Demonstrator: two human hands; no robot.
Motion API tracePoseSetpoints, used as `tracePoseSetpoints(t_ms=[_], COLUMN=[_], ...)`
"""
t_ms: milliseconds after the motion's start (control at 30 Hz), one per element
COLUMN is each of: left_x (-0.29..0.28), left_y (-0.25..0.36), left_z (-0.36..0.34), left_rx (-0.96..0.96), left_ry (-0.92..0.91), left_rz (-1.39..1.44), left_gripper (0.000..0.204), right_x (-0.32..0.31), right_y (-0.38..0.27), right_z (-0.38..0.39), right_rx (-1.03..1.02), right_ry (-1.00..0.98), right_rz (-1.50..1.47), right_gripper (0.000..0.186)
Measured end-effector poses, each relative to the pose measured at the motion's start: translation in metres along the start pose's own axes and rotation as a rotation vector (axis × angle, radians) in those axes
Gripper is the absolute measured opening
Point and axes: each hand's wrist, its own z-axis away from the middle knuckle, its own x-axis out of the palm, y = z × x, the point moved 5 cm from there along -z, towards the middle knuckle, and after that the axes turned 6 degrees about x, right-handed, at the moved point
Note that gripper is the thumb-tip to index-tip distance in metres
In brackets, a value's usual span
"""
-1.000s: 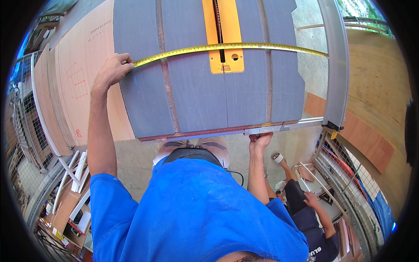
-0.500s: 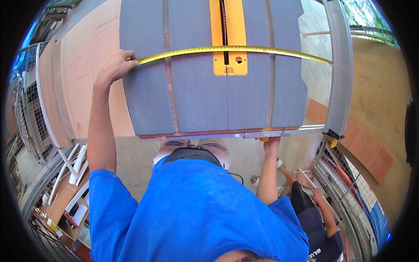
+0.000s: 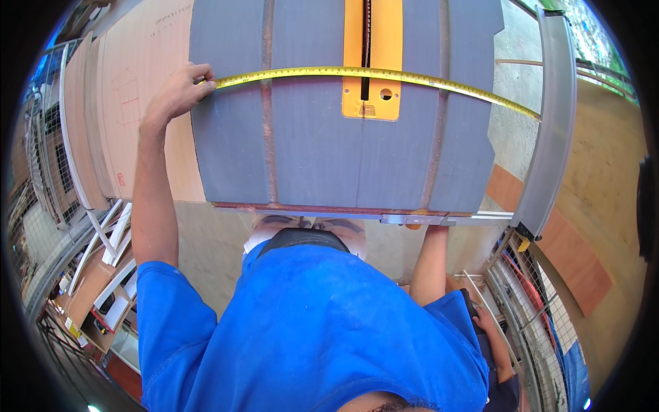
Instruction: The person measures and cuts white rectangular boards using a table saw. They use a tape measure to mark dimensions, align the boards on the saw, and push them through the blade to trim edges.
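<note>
A yellow tape measure runs out across the grey table saw top. Its near-left end is pinched in my left hand, closed at the left edge of the top. On the right, the tape's far end meets the grey metal fence. The tape crosses over the yellow insert plate with the blade slot. My right hand reaches under the front rail, beside a small orange part; its fingers are hidden below the rail.
A pale wooden board adjoins the saw top on the left. Brown sheets lie to the right of the fence. Another person is low down behind my right arm. Wooden offcuts and wire mesh stand at lower left.
The view has shifted, so the saw top sits slightly further right. My left hand still pinches the tape; my right hand has gone further under the rail. The other person is more hidden.
</note>
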Motion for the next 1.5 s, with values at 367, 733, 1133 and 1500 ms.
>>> tracePoseSetpoints(t_ms=[367,733,1133,1500], left_x=[0.003,0.007,0.007,0.008], left_y=[-0.008,-0.014,-0.014,-0.013], left_z=[0.009,0.009,0.011,0.011], left_rx=[-0.033,-0.041,-0.012,-0.025], left_ry=[0.007,0.028,0.035,0.04], left_rz=[0.002,0.048,0.047,0.034], left_gripper=[0.026,0.027,0.027,0.027], right_x=[-0.003,-0.007,-0.008,-0.011], right_y=[-0.004,0.0,0.009,0.014], right_z=[-0.008,-0.011,-0.014,-0.026], right_rx=[0.012,0.027,0.04,0.046], right_ry=[-0.01,-0.015,-0.016,-0.023], right_rz=[0.064,0.102,0.149,0.172], right_gripper=[0.041,0.041,0.042,0.043])
